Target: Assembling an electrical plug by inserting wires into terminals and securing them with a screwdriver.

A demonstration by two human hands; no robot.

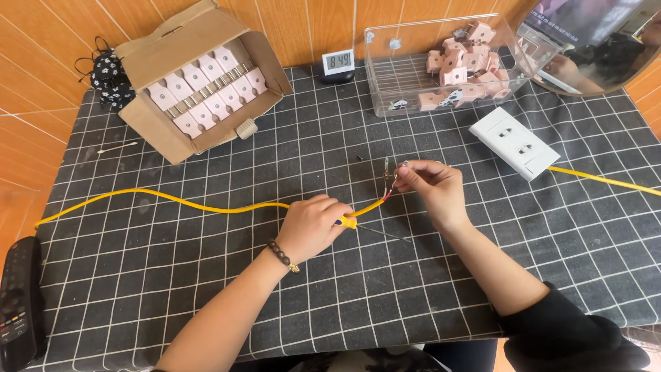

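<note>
Gripping the yellow cable (206, 205) near its stripped end, your left hand (311, 226) rests fisted on the checked mat (330, 296). Your right hand (430, 187), wrist raised, pinches the bared wire strands (387, 180) between fingertips (thumb and forefinger closed). Farther off lies a white socket (513, 142).

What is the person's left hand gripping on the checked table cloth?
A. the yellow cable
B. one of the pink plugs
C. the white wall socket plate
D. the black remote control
A: the left hand is closed around the yellow cable near its stripped end, while the right hand pinches the bare wire tips; the white socket plate lies untouched farther right.
</note>
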